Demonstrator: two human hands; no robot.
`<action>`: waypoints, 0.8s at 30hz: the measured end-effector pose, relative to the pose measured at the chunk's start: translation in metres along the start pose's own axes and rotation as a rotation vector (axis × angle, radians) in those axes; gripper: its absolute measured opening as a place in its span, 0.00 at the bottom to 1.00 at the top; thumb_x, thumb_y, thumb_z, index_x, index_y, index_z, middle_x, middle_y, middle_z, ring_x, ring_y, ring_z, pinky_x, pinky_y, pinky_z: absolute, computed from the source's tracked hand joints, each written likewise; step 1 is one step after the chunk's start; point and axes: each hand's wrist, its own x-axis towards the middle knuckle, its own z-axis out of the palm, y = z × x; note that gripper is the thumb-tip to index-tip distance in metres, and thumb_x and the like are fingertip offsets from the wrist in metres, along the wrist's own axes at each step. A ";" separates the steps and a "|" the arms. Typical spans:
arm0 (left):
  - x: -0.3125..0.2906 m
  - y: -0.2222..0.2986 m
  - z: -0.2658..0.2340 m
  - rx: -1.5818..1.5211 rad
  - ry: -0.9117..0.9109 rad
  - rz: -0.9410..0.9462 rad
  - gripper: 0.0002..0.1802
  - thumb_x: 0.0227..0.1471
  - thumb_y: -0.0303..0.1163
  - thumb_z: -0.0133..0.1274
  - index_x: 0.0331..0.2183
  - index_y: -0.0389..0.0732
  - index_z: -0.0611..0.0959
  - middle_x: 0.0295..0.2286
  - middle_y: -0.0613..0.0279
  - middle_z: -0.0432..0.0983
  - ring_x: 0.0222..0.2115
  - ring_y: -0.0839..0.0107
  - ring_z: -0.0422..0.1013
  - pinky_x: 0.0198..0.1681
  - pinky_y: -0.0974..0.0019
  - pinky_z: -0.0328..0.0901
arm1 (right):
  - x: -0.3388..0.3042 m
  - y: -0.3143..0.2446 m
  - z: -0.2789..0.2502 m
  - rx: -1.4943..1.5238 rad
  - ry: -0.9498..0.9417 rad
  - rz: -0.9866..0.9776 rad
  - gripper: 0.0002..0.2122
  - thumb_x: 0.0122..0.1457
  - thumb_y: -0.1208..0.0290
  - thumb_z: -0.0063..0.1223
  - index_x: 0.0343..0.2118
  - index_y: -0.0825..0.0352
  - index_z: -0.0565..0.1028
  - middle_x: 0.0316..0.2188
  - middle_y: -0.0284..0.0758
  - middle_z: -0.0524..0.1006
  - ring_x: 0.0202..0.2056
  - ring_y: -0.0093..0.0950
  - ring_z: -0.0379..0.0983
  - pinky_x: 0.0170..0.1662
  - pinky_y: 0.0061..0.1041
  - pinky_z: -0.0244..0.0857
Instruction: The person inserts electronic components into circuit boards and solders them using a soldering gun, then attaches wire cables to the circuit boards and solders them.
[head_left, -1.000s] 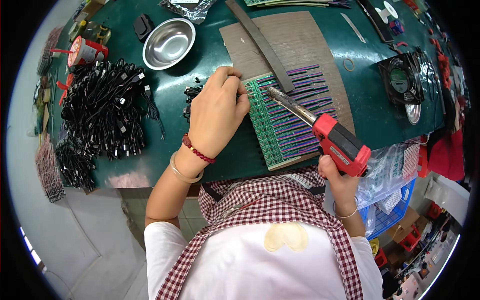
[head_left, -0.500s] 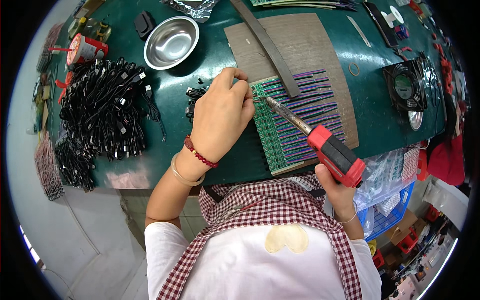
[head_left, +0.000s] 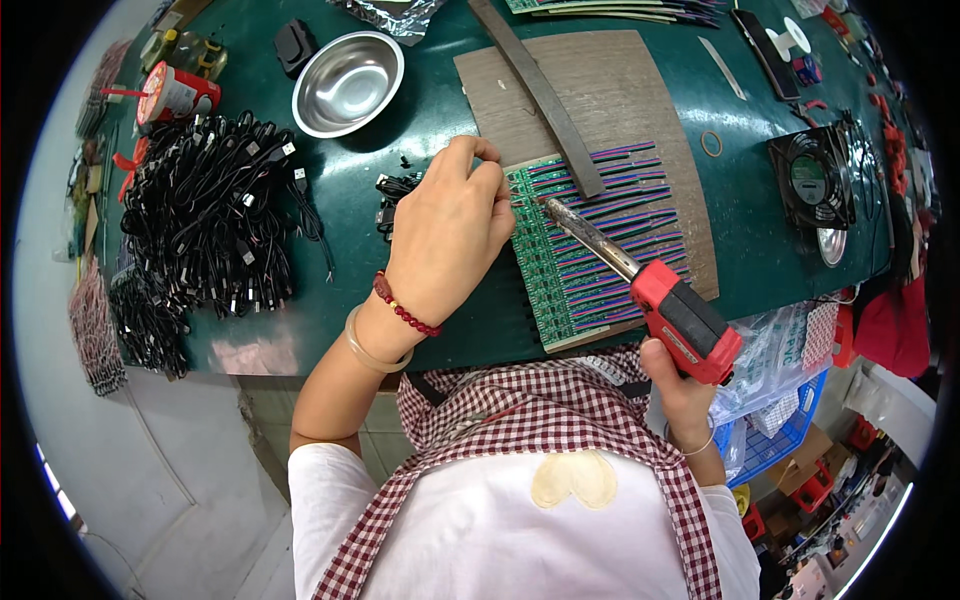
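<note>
In my right hand (head_left: 683, 395) is a red and black soldering gun (head_left: 690, 320), its long metal barrel slanting up to the left. The tip hovers over or touches the row of green circuit boards (head_left: 540, 270); I cannot tell which. Blue, red and black ribbon wires (head_left: 620, 250) run rightward from the boards. At the boards' upper left corner my left hand (head_left: 450, 215) is closed in a pinch. What the fingertips hold is hidden behind them. Just left of that hand, a few black USB cables (head_left: 392, 190) lie partly covered.
A grey metal bar (head_left: 540, 95) rests across the brown board (head_left: 600, 80) and the wires. Left stands a steel bowl (head_left: 348, 85), with a big heap of black USB cables (head_left: 210, 220) and a red cup (head_left: 178, 95). A small fan (head_left: 808, 180) sits at the right.
The soldering gun has drawn back to the right and slightly down, its tip moving away from my left fingertips. My left hand keeps its pinch at the boards' corner.
</note>
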 end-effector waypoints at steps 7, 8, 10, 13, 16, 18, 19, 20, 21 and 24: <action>-0.002 0.002 0.002 0.024 0.004 0.002 0.05 0.39 0.22 0.54 0.22 0.36 0.74 0.37 0.60 0.71 0.29 0.63 0.71 0.29 0.63 0.67 | 0.001 0.002 0.002 -0.011 -0.001 -0.034 0.10 0.48 0.72 0.60 0.33 0.69 0.74 0.25 0.32 0.72 0.25 0.20 0.68 0.28 0.19 0.61; -0.002 0.002 0.002 0.029 0.009 0.006 0.05 0.39 0.22 0.54 0.23 0.36 0.74 0.37 0.60 0.70 0.30 0.63 0.71 0.29 0.63 0.67 | 0.001 0.001 0.003 -0.018 -0.004 -0.051 0.10 0.48 0.72 0.61 0.33 0.69 0.75 0.25 0.32 0.72 0.24 0.20 0.68 0.27 0.19 0.61; -0.002 0.003 0.002 0.033 0.000 0.000 0.05 0.39 0.22 0.54 0.23 0.36 0.74 0.37 0.60 0.70 0.30 0.63 0.71 0.30 0.63 0.67 | 0.001 0.001 0.003 -0.026 -0.009 -0.068 0.10 0.48 0.72 0.61 0.32 0.69 0.75 0.25 0.32 0.72 0.24 0.20 0.68 0.27 0.19 0.61; -0.002 0.003 0.002 0.036 -0.004 0.004 0.05 0.39 0.22 0.54 0.23 0.36 0.74 0.37 0.59 0.70 0.30 0.64 0.71 0.30 0.63 0.67 | 0.001 0.001 0.003 -0.070 -0.013 -0.078 0.10 0.47 0.72 0.61 0.32 0.70 0.75 0.24 0.32 0.72 0.23 0.20 0.68 0.27 0.20 0.61; -0.003 0.002 0.003 0.038 0.004 0.018 0.05 0.39 0.22 0.54 0.23 0.36 0.74 0.37 0.59 0.70 0.30 0.64 0.71 0.30 0.63 0.67 | -0.002 0.001 0.003 -0.063 -0.012 -0.086 0.10 0.48 0.72 0.60 0.33 0.69 0.75 0.25 0.33 0.72 0.24 0.21 0.68 0.27 0.20 0.61; -0.003 0.002 0.002 0.039 0.007 0.021 0.05 0.39 0.23 0.54 0.23 0.36 0.74 0.37 0.59 0.70 0.30 0.64 0.72 0.30 0.63 0.67 | -0.008 0.010 0.000 -0.014 0.000 0.029 0.11 0.50 0.73 0.59 0.35 0.69 0.74 0.28 0.33 0.71 0.27 0.22 0.68 0.30 0.21 0.61; -0.003 0.003 0.002 0.038 -0.002 0.017 0.05 0.39 0.22 0.54 0.23 0.36 0.74 0.37 0.59 0.70 0.30 0.65 0.72 0.30 0.63 0.67 | -0.008 0.012 0.000 -0.014 0.000 0.028 0.11 0.50 0.73 0.59 0.35 0.69 0.74 0.28 0.33 0.71 0.27 0.22 0.68 0.30 0.21 0.61; -0.002 0.003 0.002 0.036 -0.010 0.013 0.05 0.39 0.22 0.54 0.23 0.36 0.74 0.37 0.59 0.70 0.30 0.65 0.72 0.31 0.63 0.67 | -0.008 0.013 0.000 -0.035 0.019 -0.045 0.08 0.52 0.73 0.57 0.33 0.70 0.73 0.25 0.31 0.72 0.24 0.19 0.67 0.28 0.19 0.61; -0.002 0.004 0.002 0.037 -0.010 0.014 0.05 0.39 0.22 0.54 0.23 0.36 0.74 0.37 0.59 0.70 0.30 0.65 0.72 0.31 0.63 0.67 | -0.007 0.014 0.000 -0.056 0.037 -0.119 0.06 0.55 0.74 0.55 0.31 0.71 0.73 0.21 0.29 0.73 0.22 0.17 0.67 0.25 0.18 0.61; -0.003 0.003 0.002 0.041 -0.003 0.004 0.05 0.39 0.22 0.54 0.23 0.36 0.74 0.37 0.59 0.70 0.30 0.65 0.71 0.31 0.63 0.67 | -0.008 0.016 0.001 -0.043 0.057 -0.112 0.06 0.55 0.73 0.55 0.28 0.70 0.73 0.21 0.29 0.72 0.22 0.17 0.66 0.24 0.17 0.60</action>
